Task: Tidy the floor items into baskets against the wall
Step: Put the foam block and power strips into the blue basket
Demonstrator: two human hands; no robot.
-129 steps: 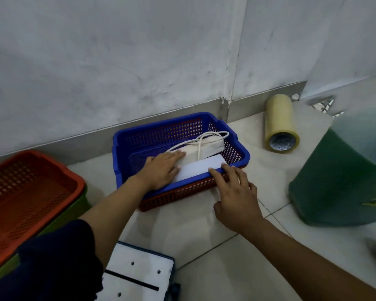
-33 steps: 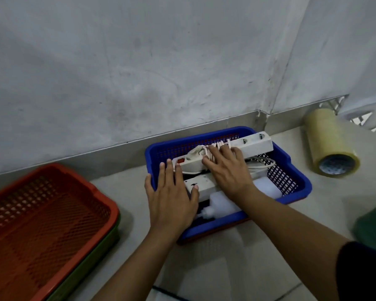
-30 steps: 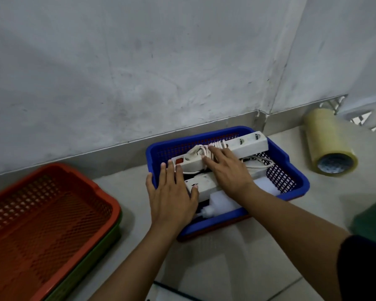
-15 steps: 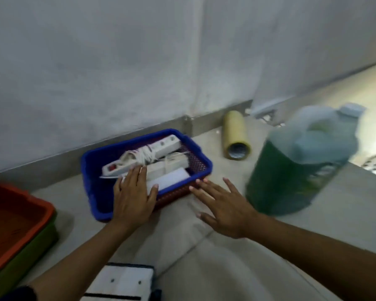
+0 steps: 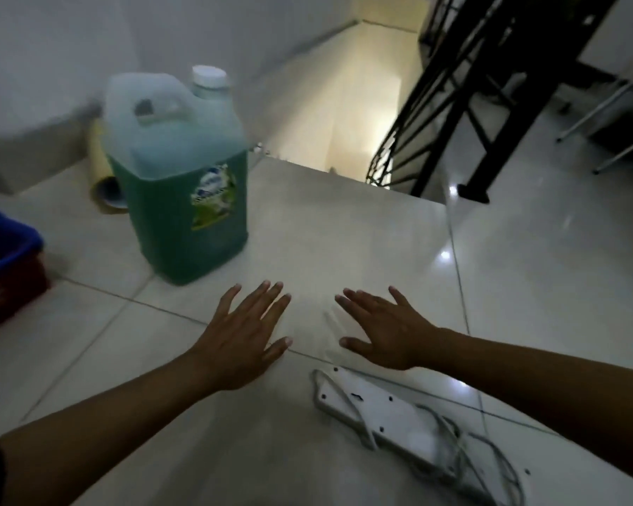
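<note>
Hands — left (image 5: 240, 339), right (image 5: 388, 332) — spread, empty; power strip (image 5: 388, 418) near.

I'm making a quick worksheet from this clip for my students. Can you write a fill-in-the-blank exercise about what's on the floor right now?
1. The jug holds ____ liquid.
2. The jug's cap is ____ in colour.
3. The left hand and right hand are both open and hold ____.
4. The white power strip lies on the floor nearest the ____ hand.

Missing words: green; white; nothing; right
</note>
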